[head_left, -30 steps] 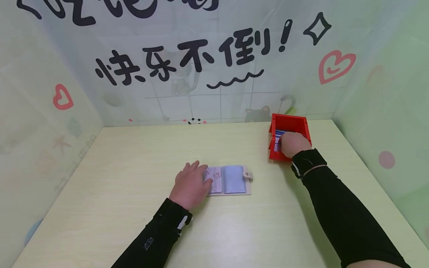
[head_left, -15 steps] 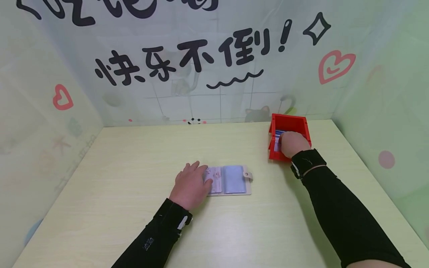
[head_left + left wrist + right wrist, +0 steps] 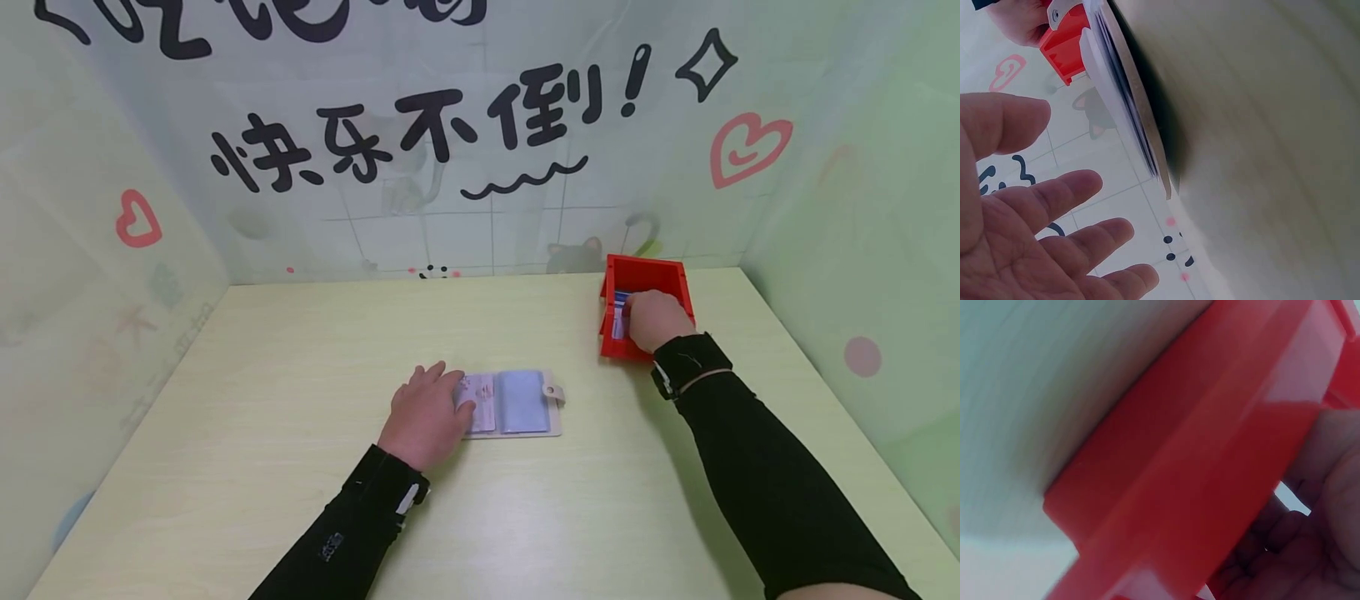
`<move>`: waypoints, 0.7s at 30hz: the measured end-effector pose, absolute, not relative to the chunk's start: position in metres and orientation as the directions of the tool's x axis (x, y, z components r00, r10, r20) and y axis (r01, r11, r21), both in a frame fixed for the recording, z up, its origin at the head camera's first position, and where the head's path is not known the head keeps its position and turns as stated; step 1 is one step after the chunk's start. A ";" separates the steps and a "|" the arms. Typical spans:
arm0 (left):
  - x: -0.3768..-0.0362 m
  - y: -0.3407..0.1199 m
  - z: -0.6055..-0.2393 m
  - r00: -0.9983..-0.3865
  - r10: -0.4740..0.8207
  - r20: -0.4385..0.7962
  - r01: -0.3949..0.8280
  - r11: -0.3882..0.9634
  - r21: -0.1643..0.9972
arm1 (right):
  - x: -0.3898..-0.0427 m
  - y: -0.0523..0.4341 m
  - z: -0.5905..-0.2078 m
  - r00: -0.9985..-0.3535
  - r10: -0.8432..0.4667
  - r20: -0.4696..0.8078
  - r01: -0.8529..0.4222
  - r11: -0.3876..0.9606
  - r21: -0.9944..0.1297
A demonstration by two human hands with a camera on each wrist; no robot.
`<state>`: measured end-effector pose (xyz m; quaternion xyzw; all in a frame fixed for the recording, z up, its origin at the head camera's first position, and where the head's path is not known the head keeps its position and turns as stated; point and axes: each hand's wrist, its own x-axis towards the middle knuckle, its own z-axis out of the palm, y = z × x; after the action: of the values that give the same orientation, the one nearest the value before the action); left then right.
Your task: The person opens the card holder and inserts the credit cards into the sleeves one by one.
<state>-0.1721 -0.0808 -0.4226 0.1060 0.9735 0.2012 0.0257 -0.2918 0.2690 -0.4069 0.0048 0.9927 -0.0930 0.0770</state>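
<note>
An open card holder [image 3: 525,403] lies flat on the table, with a pinkish printed card on its left side, a clear bluish sleeve on its right and a snap strap at its right edge. My left hand [image 3: 427,417] is over the holder's left part, fingers spread; in the left wrist view the fingers are relaxed beside the holder's layered edge [image 3: 1129,94]. At the back right stands a red bin [image 3: 611,346] with bluish and purple cards [image 3: 620,321] inside. My right hand [image 3: 656,322] reaches into it, fingers bent down. The bin wall hides its fingertips, so I cannot tell whether they grip a card.
The pale wooden table [image 3: 315,375] runs back to a printed backdrop [image 3: 450,233] with black lettering. Similar patterned sheets rise along the left and right sides. The bin stands close to the backdrop.
My right hand has shifted very slightly in the bin among the cards. The left hand and card holder stay in place.
</note>
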 end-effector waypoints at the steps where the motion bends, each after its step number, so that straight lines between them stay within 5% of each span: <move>1: -0.172 -0.081 -0.423 -0.976 0.217 -0.006 0.197 0.896 0.397 | -0.292 0.269 -0.406 -0.988 -0.004 -0.151 0.025 0.981 -0.192; 21: -0.172 -0.081 -0.423 -0.975 0.224 -0.006 0.202 0.892 0.404 | -0.272 0.275 -0.362 -0.995 -0.018 -0.099 0.013 0.954 -0.300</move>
<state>-0.1720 -0.0809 -0.4227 0.1096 0.9723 0.2050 0.0264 -0.2723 0.2748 -0.3618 -0.0012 0.9871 -0.1520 0.0503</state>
